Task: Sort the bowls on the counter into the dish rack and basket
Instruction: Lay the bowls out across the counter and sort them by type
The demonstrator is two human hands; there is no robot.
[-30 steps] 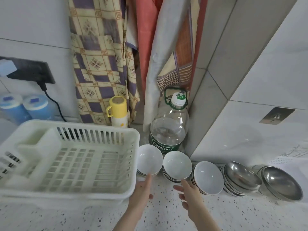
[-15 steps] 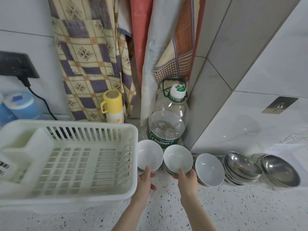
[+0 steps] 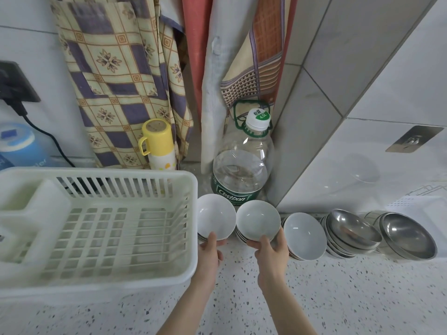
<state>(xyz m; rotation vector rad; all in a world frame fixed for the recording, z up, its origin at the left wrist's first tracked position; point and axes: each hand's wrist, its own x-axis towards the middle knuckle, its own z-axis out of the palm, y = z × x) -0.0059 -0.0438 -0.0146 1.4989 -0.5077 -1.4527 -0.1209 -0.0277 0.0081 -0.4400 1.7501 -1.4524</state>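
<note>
Three stacks of white ceramic bowls lean in a row on the speckled counter. My left hand (image 3: 210, 251) grips the front bowl of the leftmost stack (image 3: 215, 215), thumb on its lower rim. My right hand (image 3: 271, 252) grips the front bowl of the middle stack (image 3: 256, 218) the same way. The third white stack (image 3: 305, 234) stands free to the right. Two stacks of steel bowls (image 3: 350, 229) (image 3: 408, 235) follow it. The white plastic dish rack (image 3: 96, 228) sits empty just left of my left hand.
A large Cestbon water bottle (image 3: 244, 165) stands behind the white bowls. A yellow flask (image 3: 158, 143) is behind the rack, with hanging cloths (image 3: 125, 76) above. Blue containers (image 3: 21, 146) and a wall socket with a cable sit at the far left. A grey pillar edges the corner.
Both hands have moved forward from the counter to the bowls and closed on the front bowls of the left and middle stacks. The view has shifted slightly.
</note>
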